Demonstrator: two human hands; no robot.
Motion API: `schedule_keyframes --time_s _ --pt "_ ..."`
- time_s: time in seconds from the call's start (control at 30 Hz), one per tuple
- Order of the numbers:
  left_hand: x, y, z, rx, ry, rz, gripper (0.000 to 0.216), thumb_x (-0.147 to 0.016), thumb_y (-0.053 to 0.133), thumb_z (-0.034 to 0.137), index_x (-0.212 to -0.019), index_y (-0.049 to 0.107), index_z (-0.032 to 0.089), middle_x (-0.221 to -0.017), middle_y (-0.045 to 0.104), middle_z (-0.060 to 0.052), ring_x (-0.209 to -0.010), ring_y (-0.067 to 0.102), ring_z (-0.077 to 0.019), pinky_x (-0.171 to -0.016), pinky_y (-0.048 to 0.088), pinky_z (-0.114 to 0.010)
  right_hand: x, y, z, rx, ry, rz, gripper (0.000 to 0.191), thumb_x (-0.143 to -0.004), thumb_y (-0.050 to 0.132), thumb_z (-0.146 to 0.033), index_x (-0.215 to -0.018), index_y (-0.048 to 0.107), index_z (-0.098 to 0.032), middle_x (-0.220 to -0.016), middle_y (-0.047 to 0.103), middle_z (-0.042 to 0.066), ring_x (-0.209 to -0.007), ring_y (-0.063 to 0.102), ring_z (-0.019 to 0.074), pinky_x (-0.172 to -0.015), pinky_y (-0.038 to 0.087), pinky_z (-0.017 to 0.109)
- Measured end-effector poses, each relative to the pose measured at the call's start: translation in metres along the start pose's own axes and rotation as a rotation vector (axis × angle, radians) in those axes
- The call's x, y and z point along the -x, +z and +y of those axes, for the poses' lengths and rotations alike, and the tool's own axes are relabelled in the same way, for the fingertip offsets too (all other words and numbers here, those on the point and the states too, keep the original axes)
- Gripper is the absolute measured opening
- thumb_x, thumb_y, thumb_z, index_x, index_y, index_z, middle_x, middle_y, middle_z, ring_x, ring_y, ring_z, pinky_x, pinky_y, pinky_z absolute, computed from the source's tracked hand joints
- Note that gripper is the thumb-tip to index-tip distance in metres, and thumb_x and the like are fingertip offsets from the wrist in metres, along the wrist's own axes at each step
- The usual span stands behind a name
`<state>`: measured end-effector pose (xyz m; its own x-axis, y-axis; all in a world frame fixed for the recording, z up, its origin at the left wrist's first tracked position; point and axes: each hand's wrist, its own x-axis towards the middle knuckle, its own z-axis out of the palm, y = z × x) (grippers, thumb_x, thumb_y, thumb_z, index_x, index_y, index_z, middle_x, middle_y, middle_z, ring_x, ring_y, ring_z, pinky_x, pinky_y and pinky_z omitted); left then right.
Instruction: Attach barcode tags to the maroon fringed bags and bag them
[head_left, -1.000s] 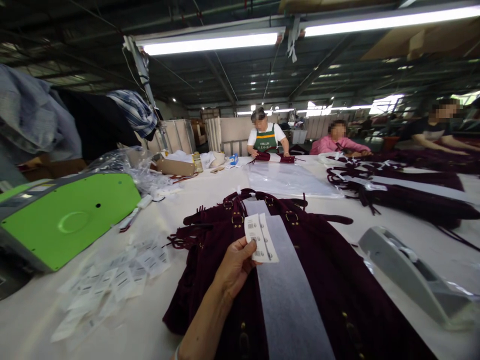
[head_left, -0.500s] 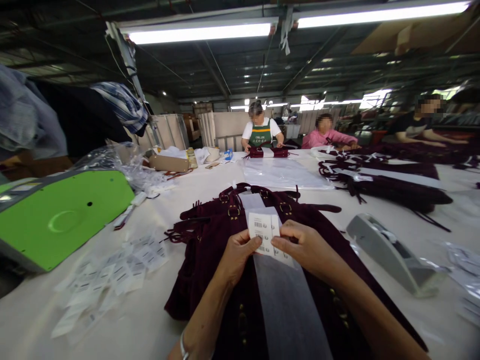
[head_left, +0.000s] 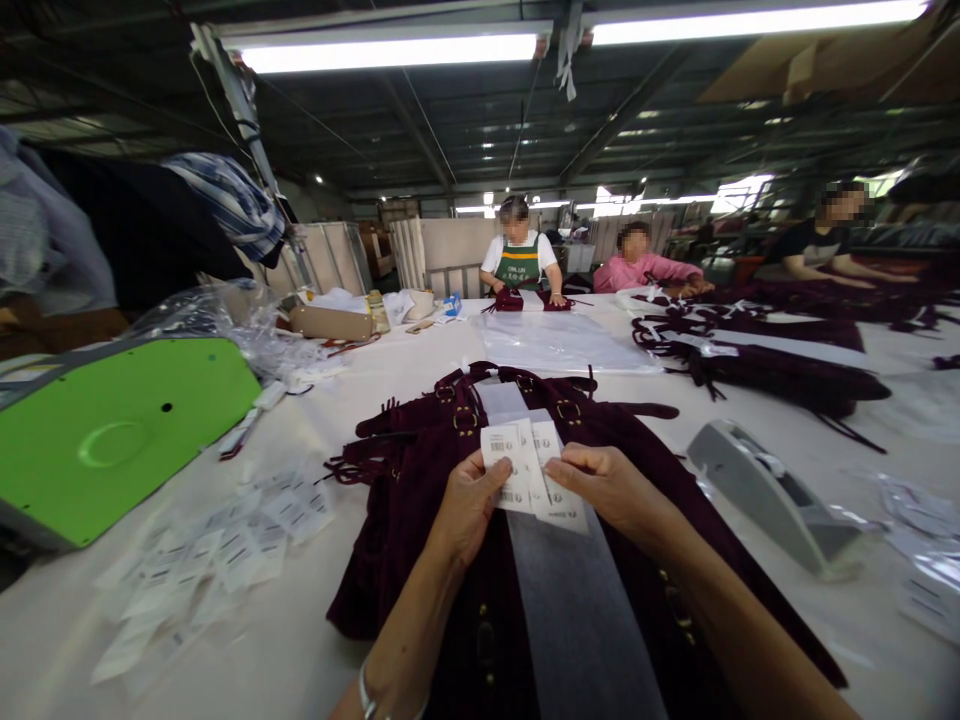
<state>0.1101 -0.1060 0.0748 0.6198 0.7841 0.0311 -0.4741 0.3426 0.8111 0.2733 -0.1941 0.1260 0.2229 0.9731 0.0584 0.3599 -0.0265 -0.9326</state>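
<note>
Over a maroon garment [head_left: 409, 480], thumb and fingers of the left hand [head_left: 469, 500] and the right hand [head_left: 611, 485] pinch a fanned sheaf of barcode tags [head_left: 525, 468] just above a white paper strip [head_left: 577, 600] lying along the cloth. Loose labels [head_left: 225, 550] and a green machine [head_left: 120, 440] sit at left on the white table [head_left: 300, 640].

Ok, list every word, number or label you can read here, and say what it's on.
Nothing reads clearly.
The barcode labels pinched between left hand and right hand: barcodes and print, too small to read.
The loose labels on the table: blurred.
The green apron on the person across the table: white lettering, too small to read.
</note>
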Motion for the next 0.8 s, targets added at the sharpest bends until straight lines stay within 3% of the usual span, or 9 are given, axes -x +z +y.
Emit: schedule_keyframes --time_s 0.23,0.5,0.8 --pt "-0.001 0.001 0.002 -0.006 -0.018 0.020 0.051 -0.065 0.088 0.032 -0.108 0.070 0.011 -0.100 0.076 -0.014 -0.085 0.072 -0.0246 -0.076 0.057 -0.033 -0.004 0.004 0.010 -0.072 0.091 0.161 0.037 -0.071 0.071 -0.050 -0.075 0.073 -0.013 -0.071 0.066 0.005 -0.062 0.053 0.0147 -0.053 0.040 0.024" --pt "-0.001 -0.001 -0.003 -0.056 0.021 0.015 0.042 -0.071 0.084 0.034 -0.104 0.072 0.011 -0.094 0.076 -0.011 -0.079 0.072 -0.0213 -0.075 0.056 -0.031 -0.004 0.009 0.012 0.018 -0.010 0.086 0.030 -0.075 0.069 -0.043 -0.071 0.073 -0.013 -0.073 0.062 0.002 -0.066 0.053 0.0142 -0.056 0.039 0.023" --pt "-0.001 0.003 0.000 0.005 -0.040 0.070 0.050 -0.066 0.087 0.041 -0.101 0.071 0.010 -0.087 0.076 -0.011 -0.078 0.072 -0.0235 -0.074 0.058 -0.034 0.000 0.013 0.017 -0.176 0.130 0.045 0.037 -0.070 0.074 -0.049 -0.072 0.068 -0.012 -0.066 0.061 0.001 -0.058 0.049 0.0114 -0.052 0.037 0.022"
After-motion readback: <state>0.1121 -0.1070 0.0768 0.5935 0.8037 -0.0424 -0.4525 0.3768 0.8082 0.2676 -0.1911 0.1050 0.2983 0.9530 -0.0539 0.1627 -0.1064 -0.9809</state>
